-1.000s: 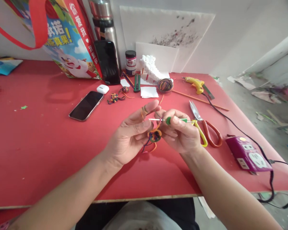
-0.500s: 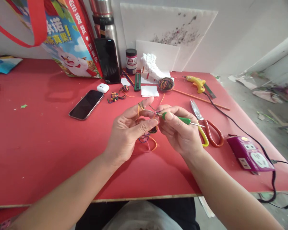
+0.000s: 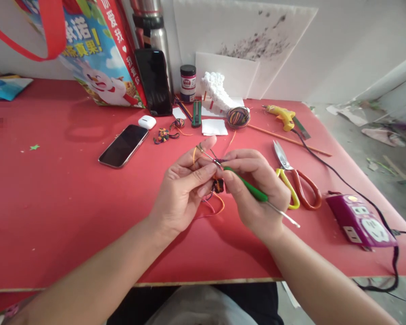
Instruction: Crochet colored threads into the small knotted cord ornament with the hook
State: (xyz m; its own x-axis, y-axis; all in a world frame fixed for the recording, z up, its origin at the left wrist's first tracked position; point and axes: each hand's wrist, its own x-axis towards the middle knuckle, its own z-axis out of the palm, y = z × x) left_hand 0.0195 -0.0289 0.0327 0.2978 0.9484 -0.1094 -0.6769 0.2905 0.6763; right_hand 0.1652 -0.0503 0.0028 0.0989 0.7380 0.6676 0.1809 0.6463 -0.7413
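Note:
My right hand [image 3: 257, 189] is closed round the green handle of a double-ended crochet hook [image 3: 248, 186], whose rear metal end sticks out toward the lower right. Its front tip reaches to the yarn by my left forefinger. My left hand [image 3: 181, 185] pinches a small dark multicoloured crochet piece [image 3: 218, 185], partly hidden by the fingers. Yarn runs over the raised left forefinger. Below the hands, loose orange and pink yarn [image 3: 221, 205] loops on the red table. A ball of multicoloured yarn [image 3: 238, 117] lies beyond them.
Scissors [image 3: 289, 180], a purple power socket block [image 3: 360, 220] and a yellow glue gun [image 3: 282, 117] with its cord lie on the right. A phone [image 3: 123, 146] and earphone case [image 3: 146, 122] lie left. Behind stand a printed bag [image 3: 101, 58], an upright phone [image 3: 153, 81] and a jar [image 3: 188, 83].
The crochet hook has tilted, its rear end swinging downward and its front tip moving up-left toward my left forefinger. My right hand has turned with it. The view has shifted slightly.

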